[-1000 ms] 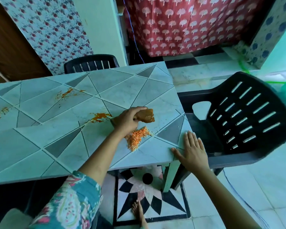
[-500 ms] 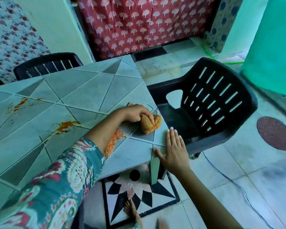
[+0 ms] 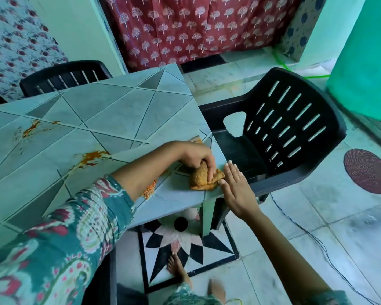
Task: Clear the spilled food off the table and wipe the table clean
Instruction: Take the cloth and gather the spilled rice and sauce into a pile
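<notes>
1. Since a second ago, our left hand (image 3: 196,156) has dragged the cloth (image 3: 201,178) from just past the crumb pile (image 3: 150,190) out to the near right corner of the table (image 3: 123,106). The cloth now sits against our right hand (image 3: 235,188).
2. Left hand: fingers are curled over the top of the cloth, gripping it and holding it down on the tabletop.
3. Right hand: flat, back up, fingers straight and close together. It is at the table's right edge by the corner, with the thumb tip touching the cloth, and it holds nothing.
4. Cloth: a brown-orange wad lying on the table right at that corner, between our two hands.
5. Crumb pile: orange and loose, on the table just behind the cloth. Our left forearm partly hides it, so we cannot tell how far it spreads.
6. One sauce smear (image 3: 90,157) is mid-table beyond the forearm. A second smear (image 3: 34,128) lies further left, well apart from the cloth.
7. Table: grey-green tiled top with a triangle pattern.
8. A black chair (image 3: 295,128) stands just beside the table's right edge, and a second chair (image 3: 62,75) is at the far side.
9. On the floor, a star tile (image 3: 207,245) sits under the corner with our bare foot (image 3: 176,267) on it. A round red mat (image 3: 367,170) lies past the black chair, and a red curtain (image 3: 196,27) hangs behind.
</notes>
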Tool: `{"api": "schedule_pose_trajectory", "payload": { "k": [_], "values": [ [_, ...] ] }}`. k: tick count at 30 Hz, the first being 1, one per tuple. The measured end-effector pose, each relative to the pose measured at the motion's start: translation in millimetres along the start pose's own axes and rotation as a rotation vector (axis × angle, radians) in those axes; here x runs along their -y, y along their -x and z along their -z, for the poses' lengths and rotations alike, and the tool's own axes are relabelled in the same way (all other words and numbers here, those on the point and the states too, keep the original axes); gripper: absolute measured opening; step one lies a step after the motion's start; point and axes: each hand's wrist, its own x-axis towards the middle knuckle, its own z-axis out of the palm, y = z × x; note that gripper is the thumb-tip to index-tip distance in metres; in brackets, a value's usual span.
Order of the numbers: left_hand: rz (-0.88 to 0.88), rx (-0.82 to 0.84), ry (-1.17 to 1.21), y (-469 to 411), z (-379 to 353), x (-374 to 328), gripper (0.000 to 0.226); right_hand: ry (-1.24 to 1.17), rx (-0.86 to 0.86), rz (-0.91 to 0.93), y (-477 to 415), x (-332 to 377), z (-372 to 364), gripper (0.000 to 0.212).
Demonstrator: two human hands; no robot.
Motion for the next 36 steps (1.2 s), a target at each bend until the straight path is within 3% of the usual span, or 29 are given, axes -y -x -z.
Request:
{"api": "schedule_pose_trajectory", "payload": {
  "k": [3,7,11,16,24,26,30,33,36],
  "values": [
    [0.038,0.020,-0.003,16.3,-12.3,12.4,0.061,0.085,-0.012,-0.005,1.7,0.8,-3.8,0.105],
    [0.108,0.095,-0.146,49.0,-14.7,31.0,0.058,0.255,-0.031,-0.034,2.3,5.8,-8.4,0.098],
    [0.067,-0.161,-0.011,63.9,12.8,41.0,0.062,0.314,-0.035,-0.041,1.6,10.5,-8.4,0.090],
    [0.241,-0.384,-0.085,37.2,36.0,43.9,0.069,0.328,-0.031,-0.031,1.9,11.5,-9.2,0.089],
    [0.286,-0.167,0.096,68.7,5.4,60.3,0.072,0.356,-0.038,0.025,-8.1,24.2,-12.4,0.087],
    [0.321,-0.293,0.223,93.4,6.2,64.1,0.076,0.345,-0.036,0.052,-14.9,30.5,-17.3,0.086],
    [0.582,-0.710,0.376,153.7,-2.1,90.6,0.055,0.306,-0.013,0.087,-23.2,41.8,-27.6,0.087],
    [0.859,-0.742,0.380,175.3,-37.9,98.3,0.047,0.321,0.001,0.082,-25.7,48.3,-33.2,0.090],
    [0.956,-0.750,0.401,156.6,-70.5,81.2,0.040,0.314,-0.017,0.075,-27.4,53.8,-37.4,0.090]
  ]
}}
